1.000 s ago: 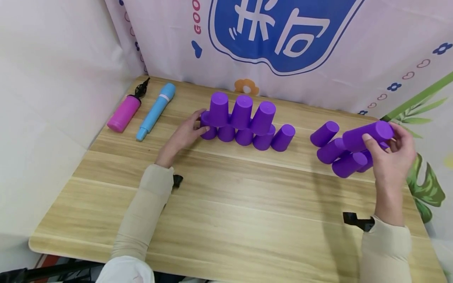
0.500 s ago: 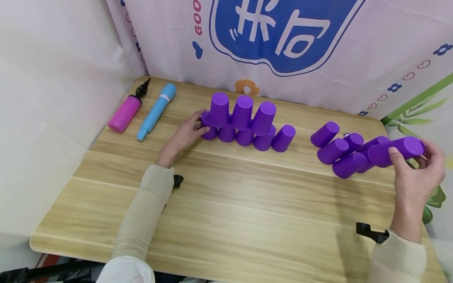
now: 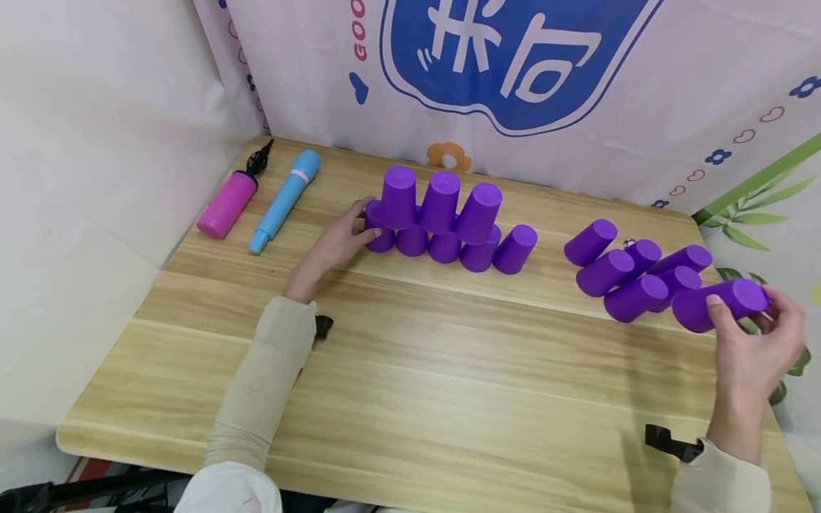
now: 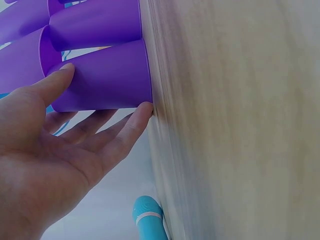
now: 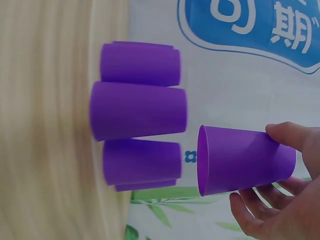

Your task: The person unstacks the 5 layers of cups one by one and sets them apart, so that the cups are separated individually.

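Upside-down purple cups form a row (image 3: 443,247) on the table, with three more purple cups (image 3: 440,203) standing across the gaps above. My left hand (image 3: 336,242) holds the leftmost bottom cup (image 4: 102,77), thumb on its near side and fingers round the outer side. On the right, my right hand (image 3: 757,342) grips a purple cup (image 5: 245,160) near its base, mouth down. In the right wrist view that cup hangs apart from the tabletop. Several loose upside-down purple cups (image 3: 635,298) stand just left of it.
A pink pump (image 3: 227,205) with a black nozzle and a blue pump-like tube (image 3: 285,201) lie at the table's back left. Behind the wooden table (image 3: 410,385) hangs a printed cloth (image 3: 308,78). A white covering (image 3: 115,178) borders the left side.
My right hand has carried its cup rightward off the loose group, then toward the table's front. The left hand and the stacked cups stay where they were.
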{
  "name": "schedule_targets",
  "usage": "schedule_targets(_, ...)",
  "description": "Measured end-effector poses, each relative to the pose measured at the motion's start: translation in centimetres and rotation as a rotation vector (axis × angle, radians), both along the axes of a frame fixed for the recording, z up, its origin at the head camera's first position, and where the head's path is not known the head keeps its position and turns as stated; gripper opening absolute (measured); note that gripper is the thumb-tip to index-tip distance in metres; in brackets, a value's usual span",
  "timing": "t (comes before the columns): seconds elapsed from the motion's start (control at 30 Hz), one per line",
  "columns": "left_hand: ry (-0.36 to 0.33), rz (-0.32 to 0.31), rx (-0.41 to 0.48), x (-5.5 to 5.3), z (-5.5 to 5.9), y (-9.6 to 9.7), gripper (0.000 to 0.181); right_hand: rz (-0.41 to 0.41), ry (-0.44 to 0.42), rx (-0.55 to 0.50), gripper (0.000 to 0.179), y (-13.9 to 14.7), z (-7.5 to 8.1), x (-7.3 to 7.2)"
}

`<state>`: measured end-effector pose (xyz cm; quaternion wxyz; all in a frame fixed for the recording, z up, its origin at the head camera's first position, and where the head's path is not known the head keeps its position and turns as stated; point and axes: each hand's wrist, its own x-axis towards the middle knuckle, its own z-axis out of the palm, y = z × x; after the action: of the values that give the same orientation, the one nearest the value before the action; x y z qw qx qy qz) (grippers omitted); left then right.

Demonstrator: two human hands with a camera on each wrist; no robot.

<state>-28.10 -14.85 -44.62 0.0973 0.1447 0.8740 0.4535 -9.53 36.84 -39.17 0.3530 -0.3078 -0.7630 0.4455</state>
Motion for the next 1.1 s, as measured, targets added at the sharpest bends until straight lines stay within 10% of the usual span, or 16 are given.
schedule_targets(0.6,-0.002,-0.005,0.003,0.3,0.4,0.1,0.066,0.051,-0.253,-0.136,0.06,2.2,-4.6,-1.5)
schedule_targets(1.1,-0.003,-0.012,-0.015,0.1,0.1,-0.2,0.067,0.072,-0.32,-0.129,0.053,2.5,-5.2,-2.0)
